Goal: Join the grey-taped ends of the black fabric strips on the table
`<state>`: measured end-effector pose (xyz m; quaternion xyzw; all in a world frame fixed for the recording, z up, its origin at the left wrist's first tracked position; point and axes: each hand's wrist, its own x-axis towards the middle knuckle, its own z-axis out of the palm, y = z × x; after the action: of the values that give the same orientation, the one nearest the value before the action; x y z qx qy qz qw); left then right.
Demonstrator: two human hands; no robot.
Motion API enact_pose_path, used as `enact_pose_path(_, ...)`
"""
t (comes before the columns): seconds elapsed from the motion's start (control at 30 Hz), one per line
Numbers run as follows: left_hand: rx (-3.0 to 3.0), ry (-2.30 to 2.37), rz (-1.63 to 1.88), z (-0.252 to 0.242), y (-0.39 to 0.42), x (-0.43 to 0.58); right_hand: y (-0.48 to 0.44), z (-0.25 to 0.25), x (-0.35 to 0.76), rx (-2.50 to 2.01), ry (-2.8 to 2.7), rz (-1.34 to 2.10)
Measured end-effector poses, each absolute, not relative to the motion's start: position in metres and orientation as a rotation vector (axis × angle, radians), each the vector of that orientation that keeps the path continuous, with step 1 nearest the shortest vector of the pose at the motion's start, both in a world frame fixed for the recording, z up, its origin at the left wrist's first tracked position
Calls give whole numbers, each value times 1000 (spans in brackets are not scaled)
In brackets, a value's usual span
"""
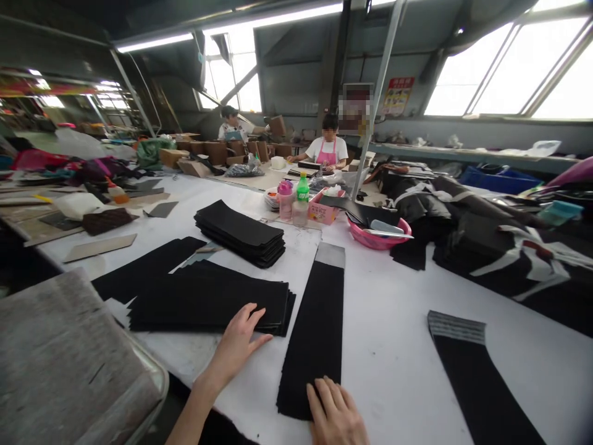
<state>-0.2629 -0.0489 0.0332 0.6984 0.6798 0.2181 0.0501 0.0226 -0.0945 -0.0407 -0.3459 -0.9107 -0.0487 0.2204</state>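
Note:
My left hand (243, 337) rests with fingers apart on the right end of a spread stack of black sheets (204, 296). Under the flat fingers of my right hand (336, 411) is the near end of a long black strip (317, 321), which has a grey band across its far end. Behind my left hand sits a neater pile of black pieces (238, 232). Off to the right lies a set of overlapped black strips (482, 377) with several staggered grey edges. Neither hand grips anything.
A pink basket (377, 238) with tools, a green-capped bottle (302, 188) and a pink box (322, 210) stand at mid-table. Dark material (519, 247) is heaped at right. A grey padded surface (69, 364) is at near left. Two people sit across the room.

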Motion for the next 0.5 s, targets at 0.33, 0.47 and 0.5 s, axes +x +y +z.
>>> enact_pose_path(0.33,2210,1842,853,52,-92,-216,-62,19,51,-1293,-2057,853)
enact_pose_path(0.47,2173,1697,828,58,-97,-198,-48,14,64,-1370,-1779,1130)
enact_pose_path(0.5,2164,1652,794,60,-96,-193,-47,12,65,-1335,-1746,1195)
